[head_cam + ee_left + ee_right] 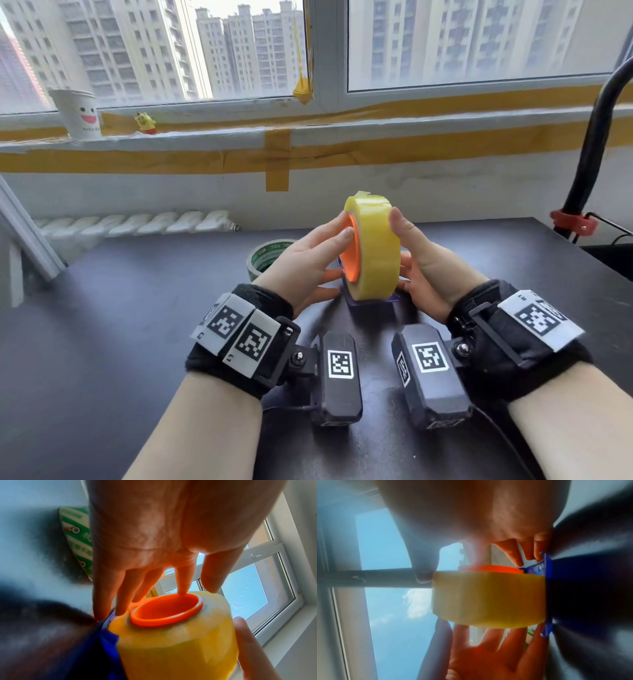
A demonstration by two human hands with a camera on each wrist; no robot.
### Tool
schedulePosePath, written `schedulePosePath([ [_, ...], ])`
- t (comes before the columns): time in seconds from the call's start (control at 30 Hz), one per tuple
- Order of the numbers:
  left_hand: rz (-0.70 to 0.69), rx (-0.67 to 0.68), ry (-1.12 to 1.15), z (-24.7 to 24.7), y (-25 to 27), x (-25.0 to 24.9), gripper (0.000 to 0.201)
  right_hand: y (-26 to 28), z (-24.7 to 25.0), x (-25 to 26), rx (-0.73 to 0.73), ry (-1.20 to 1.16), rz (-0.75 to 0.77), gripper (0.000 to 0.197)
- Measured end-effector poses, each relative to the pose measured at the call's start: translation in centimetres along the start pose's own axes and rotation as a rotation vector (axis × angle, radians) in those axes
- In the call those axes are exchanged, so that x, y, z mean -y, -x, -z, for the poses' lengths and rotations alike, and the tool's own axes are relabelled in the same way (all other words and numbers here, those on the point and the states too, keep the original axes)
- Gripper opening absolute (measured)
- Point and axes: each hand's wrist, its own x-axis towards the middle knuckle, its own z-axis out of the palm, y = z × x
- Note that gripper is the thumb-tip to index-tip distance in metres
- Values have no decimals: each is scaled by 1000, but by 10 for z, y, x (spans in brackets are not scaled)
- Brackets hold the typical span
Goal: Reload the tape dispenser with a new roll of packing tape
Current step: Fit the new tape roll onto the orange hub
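Observation:
A yellow roll of packing tape (378, 253) (180, 649) (488, 599) stands on edge on the orange hub (352, 255) (164, 609) of the blue tape dispenser (371, 301) (108, 635) (546, 563), which rests on the dark table (102, 342). My left hand (308, 263) (145, 540) lies flat against the roll's left side, with straight fingertips (181, 592) on the hub's rim. My right hand (424, 270) (488, 520) holds the right side: its thumb is on the roll's outer face and its curled fingers (515, 557) are on the hub and the blue frame.
A spent tape core (270, 257) (75, 540) printed in green lies on the table behind my left hand. A black pole with a red clamp (572, 222) stands at the table's right edge. A paper cup (77, 113) and a yellow toy (145, 123) sit on the windowsill.

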Motion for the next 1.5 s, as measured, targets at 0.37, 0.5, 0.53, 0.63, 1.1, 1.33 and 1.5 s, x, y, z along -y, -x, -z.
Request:
schedulePosePath([
  [0.37,-74,93,169,2,-2,3,32,-3,4,-3,1,-119,115,75],
  [0.5,-101,102,213,3,-3,5,29,1,3,0,-61,-156,104,62],
  [0.53,-104,106,219,3,-3,6,30,0,4,1,-79,-171,94,61],
  [0.63,-110,105,226,5,-3,5,33,-1,9,1,-112,-193,92,62],
  [1.1,-27,-97,-66,13,-3,-19,38,1,5,1,-10,9,211,56],
  [1.33,31,-40,-23,15,5,-28,32,2,3,2,-23,93,201,70],
  [1.5,-22,-88,-36,15,18,-28,26,-1,2,0,-89,-40,105,79],
])
